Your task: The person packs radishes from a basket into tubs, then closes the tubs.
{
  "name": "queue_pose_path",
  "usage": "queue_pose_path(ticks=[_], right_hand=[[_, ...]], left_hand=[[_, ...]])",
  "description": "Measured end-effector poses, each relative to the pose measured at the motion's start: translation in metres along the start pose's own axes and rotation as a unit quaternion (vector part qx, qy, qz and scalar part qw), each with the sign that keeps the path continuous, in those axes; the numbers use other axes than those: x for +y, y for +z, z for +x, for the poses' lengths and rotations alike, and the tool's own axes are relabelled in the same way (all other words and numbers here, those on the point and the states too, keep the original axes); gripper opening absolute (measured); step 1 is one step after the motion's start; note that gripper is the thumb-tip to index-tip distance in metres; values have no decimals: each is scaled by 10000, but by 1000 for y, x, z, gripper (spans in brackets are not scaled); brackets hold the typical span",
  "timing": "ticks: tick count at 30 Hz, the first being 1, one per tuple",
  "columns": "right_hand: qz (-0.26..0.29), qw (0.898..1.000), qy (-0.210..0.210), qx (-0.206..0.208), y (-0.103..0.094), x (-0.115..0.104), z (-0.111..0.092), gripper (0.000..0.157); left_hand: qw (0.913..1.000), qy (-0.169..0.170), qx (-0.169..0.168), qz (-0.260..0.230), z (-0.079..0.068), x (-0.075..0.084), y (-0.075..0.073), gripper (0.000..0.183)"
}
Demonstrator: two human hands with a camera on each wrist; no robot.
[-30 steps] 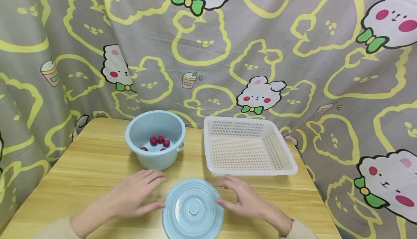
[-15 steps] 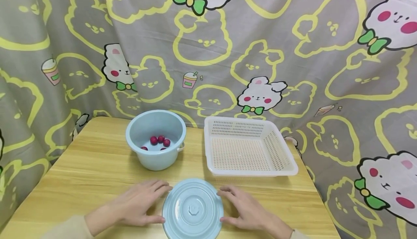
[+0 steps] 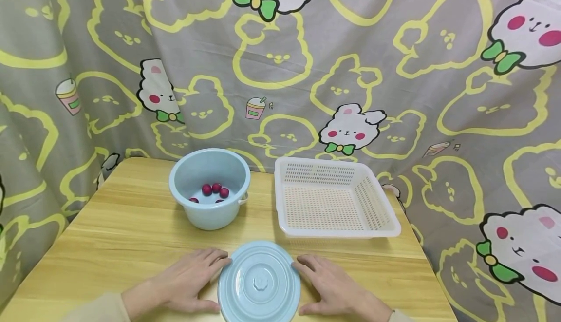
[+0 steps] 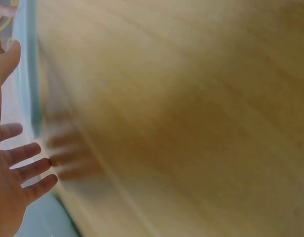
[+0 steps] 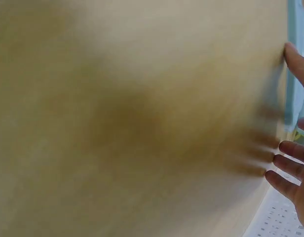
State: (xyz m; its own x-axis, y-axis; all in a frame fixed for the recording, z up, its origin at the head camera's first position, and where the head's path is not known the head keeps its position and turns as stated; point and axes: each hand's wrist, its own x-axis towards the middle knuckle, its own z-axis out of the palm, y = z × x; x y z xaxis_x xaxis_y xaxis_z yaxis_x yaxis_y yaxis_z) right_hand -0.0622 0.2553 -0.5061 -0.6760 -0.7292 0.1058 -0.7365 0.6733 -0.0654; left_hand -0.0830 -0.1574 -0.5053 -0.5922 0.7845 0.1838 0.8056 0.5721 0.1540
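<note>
A round light-blue lid (image 3: 245, 307) with a small knob in its middle lies on the table at the front. To its left is my left hand (image 3: 188, 280), fingers spread and slightly bent, index fingertip right at the rim and thumb (image 4: 10, 58) beside the edge. My right hand (image 3: 333, 285) mirrors it on the other side, its thumb (image 5: 296, 64) near the rim. Neither hand curls round the lid. Behind the left hand stands a light-blue bucket (image 3: 210, 217) with several small dark red balls (image 3: 207, 189) inside.
A white perforated plastic basket (image 3: 337, 233) stands at the back right of the wooden table (image 3: 109, 224). A grey curtain (image 3: 280, 98) with cartoon prints hangs close behind the table and along its sides.
Both hands have come slightly nearer to the person and settled at the two sides of the lid. The lid, bucket and basket have stayed in place.
</note>
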Motion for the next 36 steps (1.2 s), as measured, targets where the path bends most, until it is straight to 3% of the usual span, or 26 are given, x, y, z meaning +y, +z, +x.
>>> queue_pose_path(ticks=[10,23,36], right_hand=[[-512,9979,-225,311,7,-2,-1,94],[-665,9975,-180,165,7,-8,4,97],[-94,9999,11,73,7,-14,5,95]], left_hand=[[9998,100,-9,146,-3,0,11,92],[9998,-28,62,176,1,4,17,102],[9994,-241,180,185,0,9,23,110]])
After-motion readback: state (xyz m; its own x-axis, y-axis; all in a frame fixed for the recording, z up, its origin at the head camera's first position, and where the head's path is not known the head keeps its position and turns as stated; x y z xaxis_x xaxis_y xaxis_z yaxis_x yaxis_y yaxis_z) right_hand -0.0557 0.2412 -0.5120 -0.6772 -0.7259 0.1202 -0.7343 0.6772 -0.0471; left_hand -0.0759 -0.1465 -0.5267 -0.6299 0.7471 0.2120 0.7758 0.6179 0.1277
